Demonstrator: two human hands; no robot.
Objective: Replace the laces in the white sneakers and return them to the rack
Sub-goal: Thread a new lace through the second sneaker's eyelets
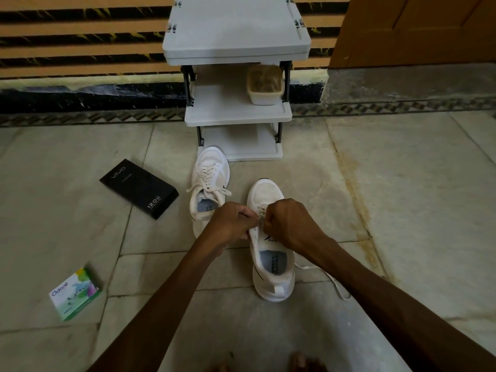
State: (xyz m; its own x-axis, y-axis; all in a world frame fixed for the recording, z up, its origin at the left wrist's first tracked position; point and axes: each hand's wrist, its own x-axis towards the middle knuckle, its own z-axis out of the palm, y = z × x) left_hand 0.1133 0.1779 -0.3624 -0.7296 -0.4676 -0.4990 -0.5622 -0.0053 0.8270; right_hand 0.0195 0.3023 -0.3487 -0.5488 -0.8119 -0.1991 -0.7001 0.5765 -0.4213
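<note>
Near sneaker [270, 267] stands upright on the tiled floor [402, 183], toe toward the rack [236, 115], heel toward the person. Both hands are closed over its eyelet row. Left hand [231, 222] has its fingers curled tight and pinches the lace [334, 281] at the shoe's left edge. Right hand [287, 220] is fisted on the same lace, but the pinch itself is hidden. The lace's loose end trails on the floor to the right of the heel.

Far sneaker [210, 175] is just beside it on the left. It is laced, with the ends loose and the toe at the rack's lowest shelf. A lidded tub [265, 85] sits on the middle shelf. A black box [139, 187] and a green-and-white carton [75, 294] lie well apart on the floor to the left.
</note>
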